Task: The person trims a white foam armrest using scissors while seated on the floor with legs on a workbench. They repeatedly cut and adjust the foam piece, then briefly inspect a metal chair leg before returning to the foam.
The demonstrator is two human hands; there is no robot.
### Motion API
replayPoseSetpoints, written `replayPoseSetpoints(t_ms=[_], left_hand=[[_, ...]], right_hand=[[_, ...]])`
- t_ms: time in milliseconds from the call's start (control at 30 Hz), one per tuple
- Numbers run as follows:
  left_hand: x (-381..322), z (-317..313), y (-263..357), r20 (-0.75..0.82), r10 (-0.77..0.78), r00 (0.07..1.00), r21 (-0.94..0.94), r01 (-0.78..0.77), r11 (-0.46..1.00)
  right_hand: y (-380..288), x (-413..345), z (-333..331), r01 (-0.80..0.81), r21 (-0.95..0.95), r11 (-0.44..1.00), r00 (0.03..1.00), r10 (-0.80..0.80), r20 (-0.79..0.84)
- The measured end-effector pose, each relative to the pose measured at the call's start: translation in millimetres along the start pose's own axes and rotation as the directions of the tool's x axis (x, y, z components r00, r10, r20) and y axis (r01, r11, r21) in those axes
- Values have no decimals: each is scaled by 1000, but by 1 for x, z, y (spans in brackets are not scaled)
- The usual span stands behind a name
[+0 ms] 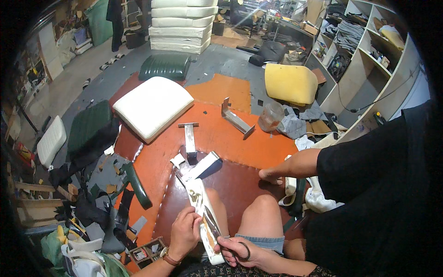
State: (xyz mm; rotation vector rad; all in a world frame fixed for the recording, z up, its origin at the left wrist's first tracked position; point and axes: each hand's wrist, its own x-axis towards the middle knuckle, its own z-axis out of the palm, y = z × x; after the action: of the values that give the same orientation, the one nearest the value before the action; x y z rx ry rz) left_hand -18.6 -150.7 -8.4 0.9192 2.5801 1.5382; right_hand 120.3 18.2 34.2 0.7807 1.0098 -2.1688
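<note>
In my right hand point(238, 250) I hold a pair of scissors point(212, 221) by its dark handles. The blades lie along the open underside of a white upholstered armrest pad point(196, 194), where a tan inner strip shows. My left hand point(188, 225) grips the pad's left side, thumb near the blades. A flat metal bracket point(202, 166) extends from the pad's far end. Just beyond, another metal bracket point(190, 138) lies beside a small white scrap point(177, 160). Bare knees point(264, 207) are beneath and beside the pad.
A co-worker in a black shirt point(367, 166) sits close on the right, one bare limb reaching inward. Ahead lie a white cushion point(154, 107), an angled metal bracket point(237, 119) and a clear plastic tub point(270, 117). Scraps and a divided wooden box point(149, 252) are at left.
</note>
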Motion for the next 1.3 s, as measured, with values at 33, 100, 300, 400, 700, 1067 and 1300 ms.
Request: replayPoseSetpoints(t_ms=[33, 100, 300, 400, 700, 1067, 1300], left_hand=[[-1, 2, -2, -5, 1, 1000, 5, -1, 1000], [-1, 1, -1, -6, -9, 1000, 5, 9, 1000], [-3, 4, 0, -42, -3, 999, -1, 3, 1000], [-1, 5, 4, -55, -5, 998, 10, 5, 1000], [-2, 17, -8, -35, 123, 992, 0, -123, 992], [6, 16, -9, -62, -45, 997, -67, 41, 997], [34, 18, 3, -113, -81, 990, 66, 89, 994]], right_hand=[[0, 2, 3, -2, -2, 1000, 1000, 2, -17], [0, 7, 10, -1, -6, 1000, 999, 1, -48], [9, 17, 10, 47, -121, 992, 993, -59, -102], [3, 14, 2, 18, -23, 1000, 1000, -19, -20], [-4, 14, -11, 36, 90, 995, 999, -37, 11], [-4, 20, -3, 60, -265, 962, 989, -93, -113], [2, 20, 19, 205, -233, 951, 972, -225, -64]])
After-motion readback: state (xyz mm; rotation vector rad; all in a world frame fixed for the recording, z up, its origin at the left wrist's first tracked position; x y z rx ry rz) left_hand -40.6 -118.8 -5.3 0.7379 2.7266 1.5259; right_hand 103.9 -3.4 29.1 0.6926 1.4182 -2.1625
